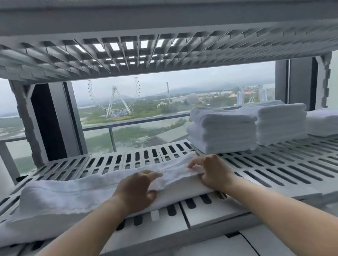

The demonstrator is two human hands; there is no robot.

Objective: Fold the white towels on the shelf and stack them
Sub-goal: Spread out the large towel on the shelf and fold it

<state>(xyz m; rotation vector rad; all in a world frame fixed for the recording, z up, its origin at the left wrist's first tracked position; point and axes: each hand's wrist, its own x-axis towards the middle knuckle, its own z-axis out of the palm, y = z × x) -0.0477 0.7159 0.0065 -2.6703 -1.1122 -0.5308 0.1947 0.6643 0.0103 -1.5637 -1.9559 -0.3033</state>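
A long white towel (69,196), folded lengthwise, lies across the left and middle of the grey slotted shelf (276,169). My left hand (138,188) grips the towel near its right end, fingers on top and thumb under the front fold. My right hand (211,171) pinches the towel's right end, fingers curled over the edge. Folded white towels stand at the back right: a tall stack (222,130), a second stack (281,121) beside it, and a low pile (336,119) at the far right.
Another slotted shelf (153,50) hangs close overhead. Grey corner posts (29,124) stand at the back left and back right. White cushions (212,255) lie on the level below. Behind the shelf is a window with a balcony rail.
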